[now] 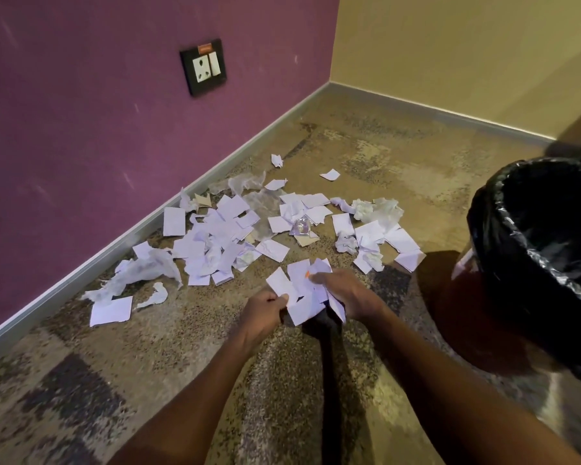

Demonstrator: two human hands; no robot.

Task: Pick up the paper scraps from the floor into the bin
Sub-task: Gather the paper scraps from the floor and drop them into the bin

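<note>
A bunch of white paper scraps (299, 290) is held between both hands just above the carpet. My left hand (264, 313) grips its left side with curled fingers. My right hand (344, 292) clasps the right side from above. Many more paper scraps (222, 236) lie scattered on the floor beyond my hands, some flat, some crumpled, with bits of clear plastic among them. The bin (503, 250), lined with a black bag, stands at the right, its mouth open and close to my right arm.
A purple wall with a black socket plate (203, 67) runs along the left, a yellow wall at the back right. Grey skirting (188, 193) edges the patterned carpet. A loose scrap (110, 310) lies at the near left.
</note>
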